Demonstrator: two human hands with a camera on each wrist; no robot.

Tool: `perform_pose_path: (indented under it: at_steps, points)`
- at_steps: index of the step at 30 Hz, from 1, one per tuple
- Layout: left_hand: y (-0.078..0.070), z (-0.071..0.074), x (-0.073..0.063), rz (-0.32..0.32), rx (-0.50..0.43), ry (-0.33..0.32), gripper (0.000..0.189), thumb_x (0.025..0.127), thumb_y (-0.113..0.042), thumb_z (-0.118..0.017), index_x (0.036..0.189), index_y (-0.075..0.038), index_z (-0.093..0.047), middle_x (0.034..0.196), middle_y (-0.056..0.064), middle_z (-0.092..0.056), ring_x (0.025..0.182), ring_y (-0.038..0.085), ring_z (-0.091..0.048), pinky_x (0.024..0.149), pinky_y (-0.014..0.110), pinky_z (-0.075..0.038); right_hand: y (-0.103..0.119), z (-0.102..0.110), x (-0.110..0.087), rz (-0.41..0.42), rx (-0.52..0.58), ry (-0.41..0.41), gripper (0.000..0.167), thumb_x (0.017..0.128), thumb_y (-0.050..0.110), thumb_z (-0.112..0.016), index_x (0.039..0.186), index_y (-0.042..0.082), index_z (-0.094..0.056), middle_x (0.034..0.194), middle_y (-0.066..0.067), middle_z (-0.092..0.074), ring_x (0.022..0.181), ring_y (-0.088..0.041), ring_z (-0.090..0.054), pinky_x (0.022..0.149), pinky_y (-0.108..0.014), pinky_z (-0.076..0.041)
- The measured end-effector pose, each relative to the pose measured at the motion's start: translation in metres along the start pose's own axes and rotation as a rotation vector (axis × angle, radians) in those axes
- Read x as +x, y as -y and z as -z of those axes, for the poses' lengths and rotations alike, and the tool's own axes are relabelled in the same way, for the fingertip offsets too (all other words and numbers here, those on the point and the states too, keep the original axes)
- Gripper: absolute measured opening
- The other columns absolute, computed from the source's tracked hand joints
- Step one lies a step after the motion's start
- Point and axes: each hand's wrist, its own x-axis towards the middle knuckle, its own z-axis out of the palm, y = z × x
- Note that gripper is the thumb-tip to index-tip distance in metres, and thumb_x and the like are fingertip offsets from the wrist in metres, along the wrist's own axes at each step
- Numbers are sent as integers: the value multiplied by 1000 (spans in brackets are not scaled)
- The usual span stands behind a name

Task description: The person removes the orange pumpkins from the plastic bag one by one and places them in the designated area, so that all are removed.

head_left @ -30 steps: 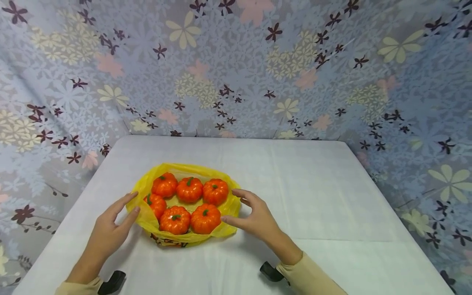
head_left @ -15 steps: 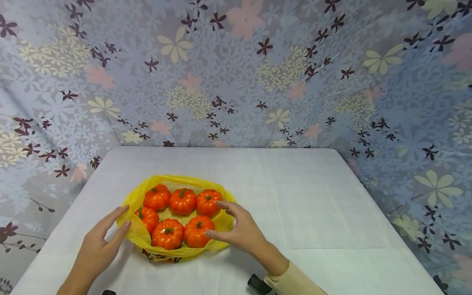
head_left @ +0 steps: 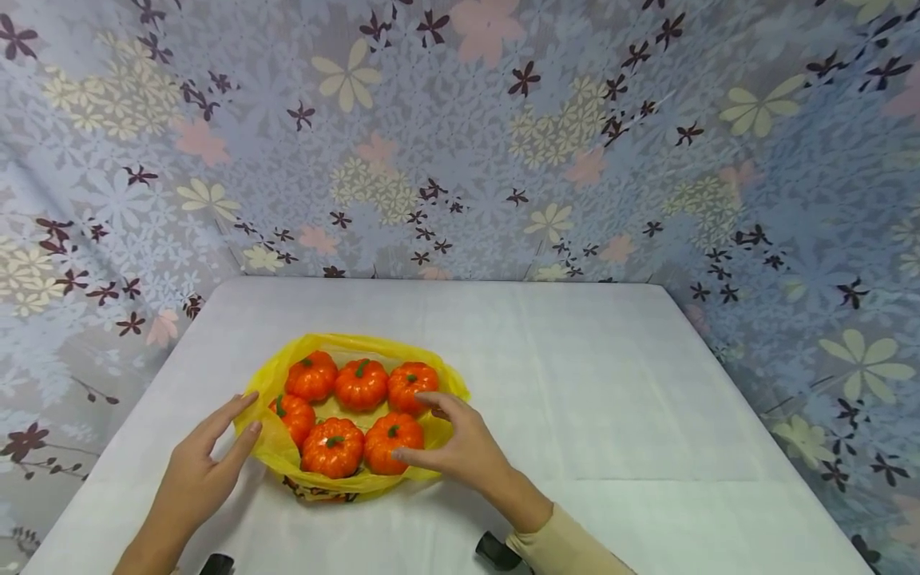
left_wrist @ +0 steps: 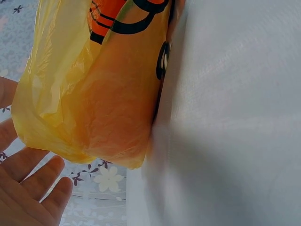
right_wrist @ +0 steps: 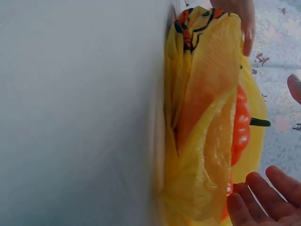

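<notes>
A yellow plastic bag [head_left: 267, 439] stands with its mouth spread wide. Several glossy orange toy pumpkins [head_left: 332, 449] with green stems sit inside it, in a ring. My left hand [head_left: 197, 475] is at the bag's left rim, fingers and thumb apart. In the left wrist view, those fingers [left_wrist: 56, 195] lie beside the yellow plastic. Over the bag's right side reaches my right hand [head_left: 463, 447], thumb and forefinger spread above the two right pumpkins. The right wrist view has its fingers [right_wrist: 258, 181] near the bag's edge and one pumpkin [right_wrist: 241, 125] showing above the rim.
The bag rests on a table with a white cloth [head_left: 611, 383], left of the middle. Floral fabric [head_left: 460, 144] hangs behind the table and along both sides. Black wrist mounts [head_left: 496, 551] show below the sleeves.
My right hand has moved left, from beside the bag's right rim to over the right pumpkins. My left hand stays at the left rim. The head view has shifted slightly.
</notes>
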Motion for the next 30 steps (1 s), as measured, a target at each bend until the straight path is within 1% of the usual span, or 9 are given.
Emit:
perform_pose_path:
  at_steps: [6, 12, 19, 24, 27, 30]
  points:
    - [-1, -1, 1, -8, 1, -9, 49, 103, -31, -58, 146, -8, -53, 147, 27, -48, 133, 51, -43, 104, 73, -34, -5, -5, 2, 18, 14, -7, 79, 73, 42, -91, 136, 6, -59, 134, -4, -62, 120, -27, -59, 102, -43, -51]
    - [-1, -2, 2, -26, -10, -14, 47, 103, -29, -59, 145, -6, -54, 146, 26, -49, 133, 51, -44, 103, 73, -35, -12, -9, 3, -9, -3, -7, 80, 68, 42, -94, 133, 7, -61, 132, -2, -63, 118, -24, -60, 101, -37, -52]
    - [-2, -3, 3, -14, -8, 5, 49, 104, -31, -58, 146, -7, -52, 147, 28, -47, 133, 52, -43, 103, 73, -34, -14, -15, 6, -12, -82, -9, 80, 66, 42, -95, 129, 5, -63, 126, -3, -64, 112, -24, -60, 97, -40, -53]
    - [-3, -3, 2, -15, -12, 5, 48, 103, -31, -59, 145, -8, -54, 147, 27, -47, 133, 52, -43, 103, 72, -35, -13, -20, 7, -18, -137, 9, 82, 65, 43, -95, 130, 5, -63, 128, -7, -63, 119, -24, -58, 103, -42, -50]
    - [-4, -3, 1, -1, -10, 16, 49, 103, -32, -59, 146, -8, -53, 148, 27, -47, 134, 51, -42, 103, 72, -35, -13, -22, 7, -26, -163, 20, 83, 65, 44, -95, 131, 5, -63, 131, -9, -62, 123, -26, -56, 105, -44, -48]
    - [-3, -2, 0, 15, -10, 27, 50, 104, -33, -58, 146, -8, -52, 148, 27, -46, 134, 52, -41, 103, 73, -34, -14, -23, 7, -32, -179, 26, 84, 64, 45, -95, 131, 5, -63, 132, -9, -62, 124, -26, -56, 106, -44, -48]
